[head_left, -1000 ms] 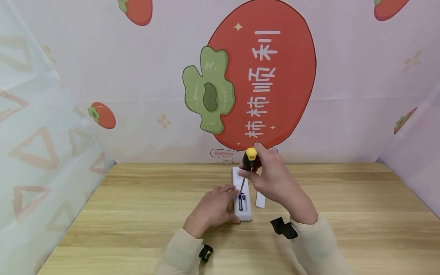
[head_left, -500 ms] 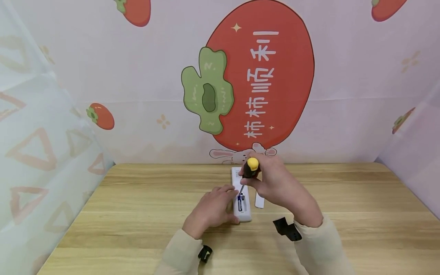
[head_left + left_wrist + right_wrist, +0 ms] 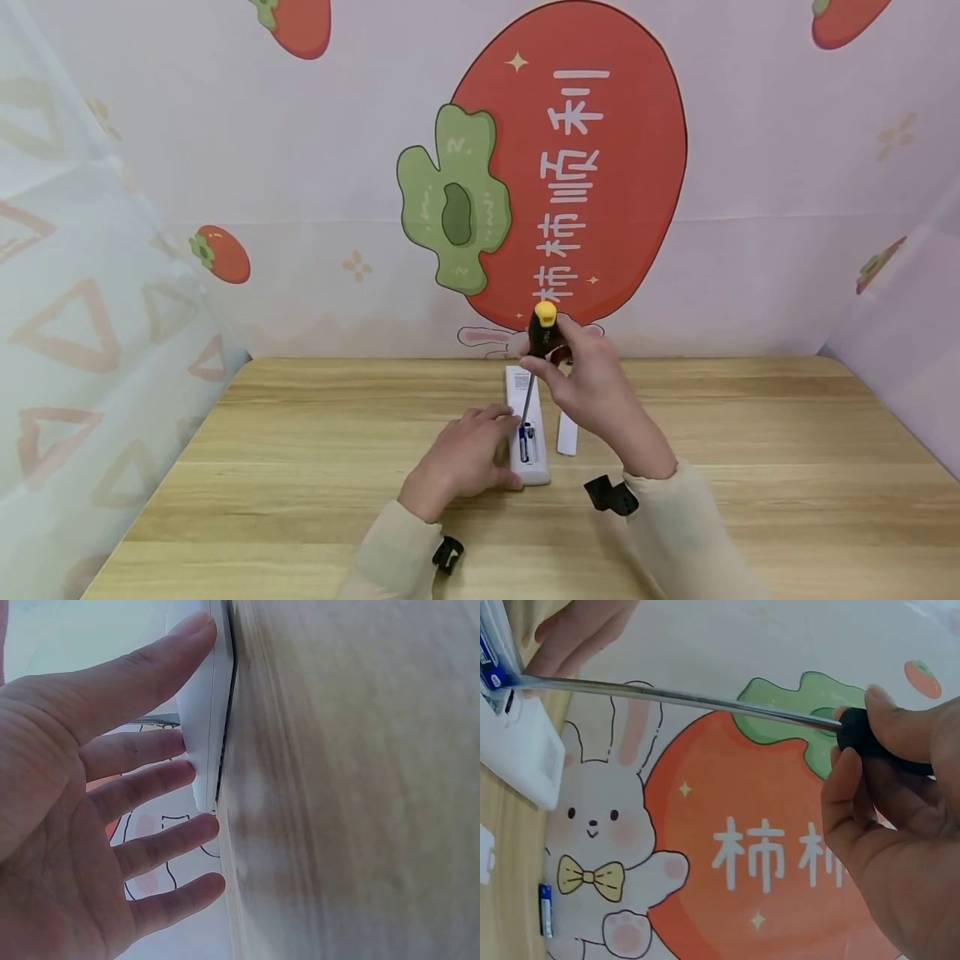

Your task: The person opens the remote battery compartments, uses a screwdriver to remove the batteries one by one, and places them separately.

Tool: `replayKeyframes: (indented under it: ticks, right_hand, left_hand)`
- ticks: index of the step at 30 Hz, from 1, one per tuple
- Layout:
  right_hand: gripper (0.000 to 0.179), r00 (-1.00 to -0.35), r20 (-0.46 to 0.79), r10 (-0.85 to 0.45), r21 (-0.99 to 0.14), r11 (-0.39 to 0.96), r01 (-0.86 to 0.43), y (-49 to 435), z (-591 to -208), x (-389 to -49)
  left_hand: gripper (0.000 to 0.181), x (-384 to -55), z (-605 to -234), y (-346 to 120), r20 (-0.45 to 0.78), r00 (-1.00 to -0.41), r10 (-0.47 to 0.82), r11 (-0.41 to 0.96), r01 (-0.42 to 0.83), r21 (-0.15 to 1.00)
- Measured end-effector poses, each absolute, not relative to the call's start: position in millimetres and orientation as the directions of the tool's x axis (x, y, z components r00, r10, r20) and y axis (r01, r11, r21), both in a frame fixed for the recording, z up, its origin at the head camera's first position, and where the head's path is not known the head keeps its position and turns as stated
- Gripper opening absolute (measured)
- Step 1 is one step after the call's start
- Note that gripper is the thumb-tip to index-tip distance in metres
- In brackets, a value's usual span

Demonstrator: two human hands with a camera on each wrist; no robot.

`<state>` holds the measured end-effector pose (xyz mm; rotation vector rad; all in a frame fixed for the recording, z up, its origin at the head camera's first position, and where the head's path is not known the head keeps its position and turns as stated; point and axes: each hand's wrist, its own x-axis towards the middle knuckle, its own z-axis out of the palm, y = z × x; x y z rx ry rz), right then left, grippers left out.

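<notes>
A white remote control (image 3: 536, 472) lies back side up on the table, its battery bay uncovered. Inside the bay is a blue and silver battery (image 3: 524, 448). My right hand (image 3: 603, 400) grips the black, yellow-capped handle of a screwdriver (image 3: 542, 333); thumb and fingers wrap the handle in the right wrist view. The long metal shaft slants down, its tip right at the battery's far end. From the left, my left hand (image 3: 467, 454) steadies the remote with extended fingers. In the left wrist view, its thumb (image 3: 169, 664) presses the remote's side edge (image 3: 204, 712).
A white battery cover (image 3: 567, 436) lies just right of the remote. In the right wrist view, a loose blue battery (image 3: 546, 910) sits on the wooden table (image 3: 315, 467). A printed cloth (image 3: 322, 167) stands behind the table's far edge.
My right hand first tilted the screwdriver handle lower, then raised it and brought the shaft more upright, the tip staying at the battery bay. The left hand and remote stay in place.
</notes>
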<state>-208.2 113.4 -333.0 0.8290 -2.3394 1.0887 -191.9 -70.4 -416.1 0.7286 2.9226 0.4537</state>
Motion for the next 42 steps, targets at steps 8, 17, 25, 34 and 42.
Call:
replayKeyframes:
  ticks: [8, 17, 25, 34, 42]
  right_hand:
    - [0.028, -0.762, 0.62, -0.188, -0.623, 0.473, -0.623, 111, -346, -217]
    - [0.031, -0.802, 0.594, -0.067, -0.699, 0.451, -0.555, 113, -353, -223]
    - [0.03, -0.811, 0.585, 0.009, -0.738, 0.419, -0.528, 121, -360, -234]
    - [0.033, -0.867, 0.492, 0.084, -0.809, 0.413, -0.419, 135, -367, -246]
    - [0.034, -0.879, 0.468, 0.088, -0.821, 0.411, -0.396, 135, -366, -244]
  left_hand:
    - [0.078, -191, -414, -70, -0.01, -0.878, 0.478, 0.84, 0.454, 0.299]
    - [0.079, -191, -416, -70, -0.014, -0.88, 0.475, 0.839, 0.448, 0.309]
    - [0.079, -191, -416, -71, -0.009, -0.88, 0.475, 0.838, 0.449, 0.31]
    - [0.08, -192, -414, -71, -0.018, -0.884, 0.467, 0.841, 0.438, 0.318]
    - [0.079, -193, -415, -71, -0.031, -0.887, 0.462, 0.842, 0.427, 0.329]
